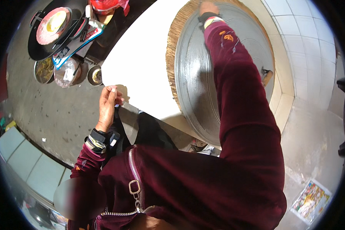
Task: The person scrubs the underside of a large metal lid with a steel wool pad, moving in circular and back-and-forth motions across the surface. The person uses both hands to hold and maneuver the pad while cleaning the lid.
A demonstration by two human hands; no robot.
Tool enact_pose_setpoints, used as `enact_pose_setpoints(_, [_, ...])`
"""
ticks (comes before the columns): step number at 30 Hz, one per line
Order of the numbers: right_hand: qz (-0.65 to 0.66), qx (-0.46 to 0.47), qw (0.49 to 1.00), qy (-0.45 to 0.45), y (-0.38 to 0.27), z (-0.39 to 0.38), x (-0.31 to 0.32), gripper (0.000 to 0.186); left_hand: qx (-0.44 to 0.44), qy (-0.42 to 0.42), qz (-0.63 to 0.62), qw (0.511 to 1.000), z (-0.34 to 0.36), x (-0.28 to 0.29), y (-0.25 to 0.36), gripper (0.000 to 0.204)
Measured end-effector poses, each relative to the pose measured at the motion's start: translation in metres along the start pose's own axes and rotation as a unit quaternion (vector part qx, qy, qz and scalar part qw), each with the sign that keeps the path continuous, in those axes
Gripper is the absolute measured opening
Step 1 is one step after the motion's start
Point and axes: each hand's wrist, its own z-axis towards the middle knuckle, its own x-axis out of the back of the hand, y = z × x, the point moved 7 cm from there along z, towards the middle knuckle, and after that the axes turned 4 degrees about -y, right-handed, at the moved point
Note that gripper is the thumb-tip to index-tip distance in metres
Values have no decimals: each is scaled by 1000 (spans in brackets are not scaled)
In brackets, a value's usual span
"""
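Observation:
A large round grey griddle plate [195, 88] with a wet-looking shine lies inside a rough, straw-coloured rim [172, 57]. My right arm stretches across it. At the plate's far edge is my right hand [208, 8], its fingers hidden and cut off by the top of the picture. Whatever it may hold does not show. On the plate's right side, partly behind my sleeve, rests a tool with a wooden handle [267, 78]. My left hand [108, 104] hovers at the near left edge of the white tabletop [138, 57], thumb and fingertips drawn together; nothing shows clearly between them.
At the far left stand a black wok [36, 46] with a pink basin [46, 36] in it, a metal bowl of food [44, 71], a lidded tub [68, 74] and a small pot [95, 75]. A white tiled wall [301, 42] borders the griddle's right side.

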Motion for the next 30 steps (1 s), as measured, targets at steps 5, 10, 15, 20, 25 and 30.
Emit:
enact_pose_setpoints(5, [12, 2, 1000, -5, -14, -113, 58, 23, 23, -69, 30, 997, 0, -40, 31, 22])
enact_pose_setpoints(10, [128, 14, 992, 8, -30, -201, 95, 16, -55, -211, 33, 975, 32, -93, 77, 18])
enact_pose_setpoints(15, [183, -20, 982, 33, -70, -300, 108, 11, -235, -269, 200, 912, 57, -144, 110, 25])
enact_pose_setpoints(20, [291, -75, 953, 27, -73, -387, 123, 19, -372, -385, 303, 788, 34, -207, 114, 32])
enact_pose_setpoints(25, [414, -182, 892, 11, -61, -429, 117, 38, -387, -523, 368, 664, -10, -225, 74, 42])
enact_pose_setpoints(30, [552, -168, 815, 59, -48, -441, 125, 39, -444, -473, 432, 627, 14, -232, 63, 35])
